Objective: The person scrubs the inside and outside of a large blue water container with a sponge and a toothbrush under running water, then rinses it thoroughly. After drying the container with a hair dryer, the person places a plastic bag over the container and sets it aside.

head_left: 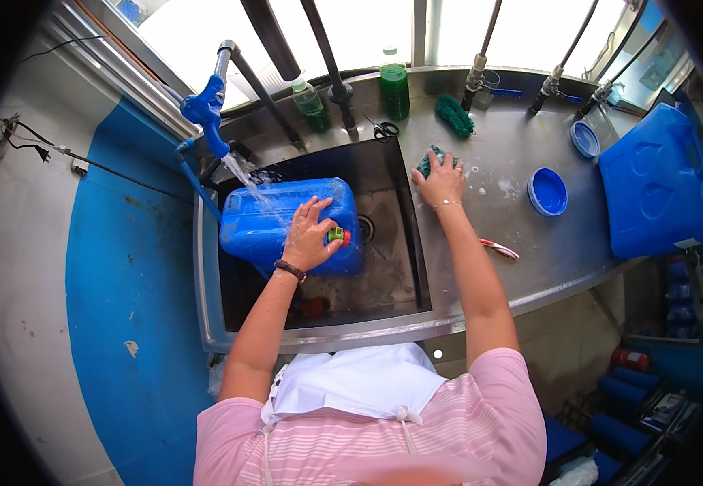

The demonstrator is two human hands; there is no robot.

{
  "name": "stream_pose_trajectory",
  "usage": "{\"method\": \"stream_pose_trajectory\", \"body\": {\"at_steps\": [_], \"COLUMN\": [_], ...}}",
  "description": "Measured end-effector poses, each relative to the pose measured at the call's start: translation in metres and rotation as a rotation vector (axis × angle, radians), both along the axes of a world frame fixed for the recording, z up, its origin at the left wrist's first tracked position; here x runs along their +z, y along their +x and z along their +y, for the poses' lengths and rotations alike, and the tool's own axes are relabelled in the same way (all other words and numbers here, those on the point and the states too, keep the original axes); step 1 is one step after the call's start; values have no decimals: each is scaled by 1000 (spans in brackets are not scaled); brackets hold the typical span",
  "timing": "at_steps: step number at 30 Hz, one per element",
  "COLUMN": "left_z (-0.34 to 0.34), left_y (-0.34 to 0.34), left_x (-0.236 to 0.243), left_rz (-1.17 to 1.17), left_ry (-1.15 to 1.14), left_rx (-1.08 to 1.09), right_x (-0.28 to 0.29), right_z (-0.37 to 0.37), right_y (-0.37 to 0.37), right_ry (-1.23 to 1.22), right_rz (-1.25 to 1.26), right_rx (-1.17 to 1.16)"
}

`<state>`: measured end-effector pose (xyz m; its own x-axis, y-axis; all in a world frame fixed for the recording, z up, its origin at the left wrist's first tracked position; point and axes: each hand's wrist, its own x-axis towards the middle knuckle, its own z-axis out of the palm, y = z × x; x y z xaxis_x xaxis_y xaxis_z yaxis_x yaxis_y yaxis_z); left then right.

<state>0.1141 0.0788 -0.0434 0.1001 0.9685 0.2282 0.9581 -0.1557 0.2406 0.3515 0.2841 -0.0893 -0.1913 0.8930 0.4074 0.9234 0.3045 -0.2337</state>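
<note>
A blue plastic water jug (pixel 286 202) lies in the sink (pixel 388 243), with a green and red tap (pixel 339 236) on its right side. My left hand (pixel 311 239) holds the jug by that side, fingers curved over it and thumb beside the tap. Water pours from a blue faucet (pixel 205 113) onto the jug's top. On the steel counter right of the sink, my right hand (pixel 439 180) is closed over a green scrub pad (pixel 428 159), which shows beyond the fingers. Suds speckle the steel nearby.
Behind the sink stand two bottles of green liquid (pixel 394 85), with scissors (pixel 384 130) and a green brush (pixel 455 116). Rightward are a blue-lined round lid (pixel 547 192), a red-and-white handled tool (pixel 499 248) and another blue jug (pixel 655 186). Upright pipes line the back.
</note>
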Motion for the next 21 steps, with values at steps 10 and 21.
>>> {"method": "stream_pose_trajectory", "body": {"at_steps": [10, 21], "left_z": [9, 7], "left_y": [-6, -6], "left_x": [-1, -4], "left_rz": [-21, -36], "left_ry": [-2, -5], "left_rx": [13, 17], "right_x": [16, 12], "right_z": [-92, -106], "right_y": [-35, -58], "right_ry": [-136, -88], "right_rz": [324, 211], "right_rx": [812, 1064]}}
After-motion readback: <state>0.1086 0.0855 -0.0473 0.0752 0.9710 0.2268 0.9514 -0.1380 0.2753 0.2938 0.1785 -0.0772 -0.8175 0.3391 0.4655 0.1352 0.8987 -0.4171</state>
